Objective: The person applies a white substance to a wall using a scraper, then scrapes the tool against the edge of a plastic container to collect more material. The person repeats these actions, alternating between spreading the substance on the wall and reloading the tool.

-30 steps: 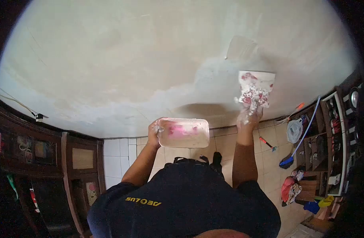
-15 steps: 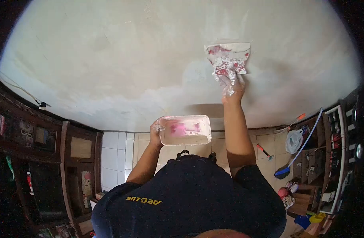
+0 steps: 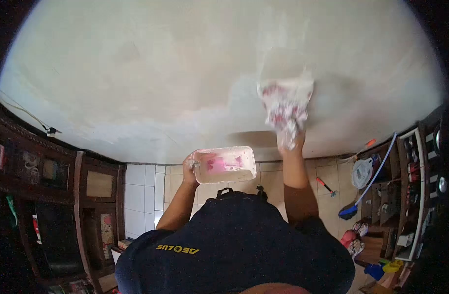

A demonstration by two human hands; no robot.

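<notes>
My left hand (image 3: 190, 166) grips the left end of a rectangular tub (image 3: 225, 165) with pink and white smears inside. Against the pale wall (image 3: 151, 73), my right hand (image 3: 291, 138) holds a wide scraper (image 3: 286, 100) coated in white paste with red patches. Its broad edge points up the wall, and a fresh paste patch shows just above it. White paste covers my right fingers; they are blurred by motion.
Dark wooden cabinets (image 3: 99, 196) stand at the left. On the tiled floor at the right lie an orange-handled tool (image 3: 326, 186) and a blue brush (image 3: 348, 212). A shelf (image 3: 381, 208) and a plastic bag (image 3: 362, 172) are beyond.
My right hand and the scraper have moved down the wall and slightly right. The tub in my left hand has shifted slightly down and left.
</notes>
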